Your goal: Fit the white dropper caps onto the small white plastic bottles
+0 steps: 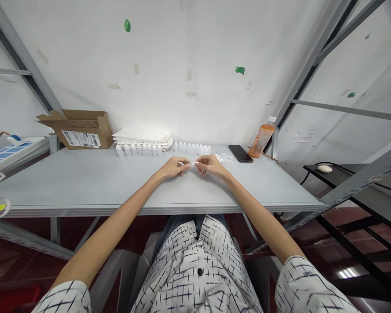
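Left hand (174,166) and right hand (209,165) pinch — seemingly — one small white bottle (189,164).

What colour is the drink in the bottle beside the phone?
Orange, with a white cap; the bottle shows in the head view, right of the phone.

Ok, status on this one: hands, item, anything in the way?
Left hand and right hand pinch one small white piece over table. Bottle rows behind, apart.

Single head-worn view, looking forward and down from above the person's lap, wide-angle with bent edges. Grey table (84,182) spans mid-frame, wall behind it, both hands at middle distance near the far edge. No second view.
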`<state>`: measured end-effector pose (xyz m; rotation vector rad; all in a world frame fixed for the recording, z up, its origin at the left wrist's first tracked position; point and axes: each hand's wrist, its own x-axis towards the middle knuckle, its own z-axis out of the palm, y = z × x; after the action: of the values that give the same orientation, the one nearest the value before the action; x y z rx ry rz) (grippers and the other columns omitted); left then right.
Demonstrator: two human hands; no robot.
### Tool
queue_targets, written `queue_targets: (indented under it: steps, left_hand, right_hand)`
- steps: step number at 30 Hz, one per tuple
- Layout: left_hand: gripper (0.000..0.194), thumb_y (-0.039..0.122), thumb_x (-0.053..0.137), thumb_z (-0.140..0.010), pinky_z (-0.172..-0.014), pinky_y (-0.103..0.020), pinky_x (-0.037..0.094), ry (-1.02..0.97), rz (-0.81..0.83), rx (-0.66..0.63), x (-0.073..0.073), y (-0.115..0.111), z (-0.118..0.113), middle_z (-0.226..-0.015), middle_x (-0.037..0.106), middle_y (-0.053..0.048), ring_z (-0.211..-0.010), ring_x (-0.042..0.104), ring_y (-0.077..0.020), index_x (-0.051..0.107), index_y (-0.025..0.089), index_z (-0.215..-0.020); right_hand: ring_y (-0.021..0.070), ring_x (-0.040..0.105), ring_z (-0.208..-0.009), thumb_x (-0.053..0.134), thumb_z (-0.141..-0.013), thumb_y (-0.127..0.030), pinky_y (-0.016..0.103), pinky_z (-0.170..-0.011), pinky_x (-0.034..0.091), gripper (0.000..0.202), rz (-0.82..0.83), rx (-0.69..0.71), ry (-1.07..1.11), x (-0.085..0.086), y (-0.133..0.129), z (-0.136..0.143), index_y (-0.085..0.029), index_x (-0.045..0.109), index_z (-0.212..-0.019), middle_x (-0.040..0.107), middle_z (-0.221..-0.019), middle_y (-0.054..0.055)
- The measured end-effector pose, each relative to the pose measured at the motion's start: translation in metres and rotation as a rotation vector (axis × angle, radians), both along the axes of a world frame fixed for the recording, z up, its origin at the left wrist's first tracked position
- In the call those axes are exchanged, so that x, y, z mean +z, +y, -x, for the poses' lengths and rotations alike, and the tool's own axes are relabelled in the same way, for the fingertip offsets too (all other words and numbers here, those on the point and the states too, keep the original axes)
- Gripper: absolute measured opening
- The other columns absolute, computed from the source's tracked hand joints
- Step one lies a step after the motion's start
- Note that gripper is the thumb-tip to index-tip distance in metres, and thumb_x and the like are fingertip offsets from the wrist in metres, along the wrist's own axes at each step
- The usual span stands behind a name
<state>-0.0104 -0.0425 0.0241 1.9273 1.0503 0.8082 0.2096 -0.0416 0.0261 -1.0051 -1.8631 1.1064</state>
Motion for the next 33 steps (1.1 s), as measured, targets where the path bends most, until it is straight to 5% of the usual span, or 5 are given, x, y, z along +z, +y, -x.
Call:
queue_targets:
  steps: [8, 15, 24, 33]
  left_hand:
    - [0.057, 0.055, 0.072, -0.077, -0.062, -0.030, 0.045, 0.014, 0.012, -0.007, 0.0007, 0.0004, 0.0000, -0.060, 0.062, -0.002, -0.056, 0.057, -0.0149, 0.071, 0.008, -0.110]
    - [0.059, 0.059, 0.071, -0.076, -0.061, -0.029, 0.043, 0.006, 0.012, -0.005, -0.0008, 0.0019, 0.0005, -0.056, 0.060, 0.000, -0.055, 0.056, -0.0147, 0.072, 0.010, -0.108]
    - [0.058, 0.056, 0.070, -0.077, -0.062, -0.029, 0.043, 0.021, 0.004, -0.007, -0.0023, 0.0029, 0.0009, -0.057, 0.061, -0.001, -0.056, 0.056, -0.0151, 0.074, 0.008, -0.110]
    - [0.052, 0.052, 0.070, -0.079, -0.062, -0.029, 0.044, 0.044, -0.008, -0.026, -0.0012, 0.0023, 0.0015, -0.059, 0.062, -0.002, -0.057, 0.057, -0.0148, 0.076, 0.009, -0.107]
  right_hand:
    - [0.0135, 0.054, -0.054, 0.041, -0.096, -0.057, 0.028, -0.064, 0.044, 0.060, -0.259, -0.125, -0.342, -0.0060, 0.0049, 0.0012, -0.016, 0.062, -0.058, 0.060, -0.054, 0.003]
    - [0.0114, 0.051, -0.053, 0.066, -0.081, -0.049, 0.024, -0.050, 0.038, 0.034, -0.181, -0.071, -0.145, -0.0002, 0.0001, -0.0005, -0.015, 0.066, -0.085, 0.065, -0.070, 0.002]
    - [0.0093, 0.047, -0.043, 0.045, -0.094, -0.056, 0.026, -0.053, 0.041, 0.049, -0.163, -0.082, -0.268, -0.0039, 0.0018, 0.0014, -0.017, 0.057, -0.068, 0.060, -0.063, 0.001]
    - [0.0103, 0.047, -0.045, 0.059, -0.086, -0.050, 0.026, -0.050, 0.039, 0.036, -0.127, -0.030, -0.193, -0.0007, -0.0015, 0.0017, -0.016, 0.060, -0.075, 0.060, -0.067, 0.001]
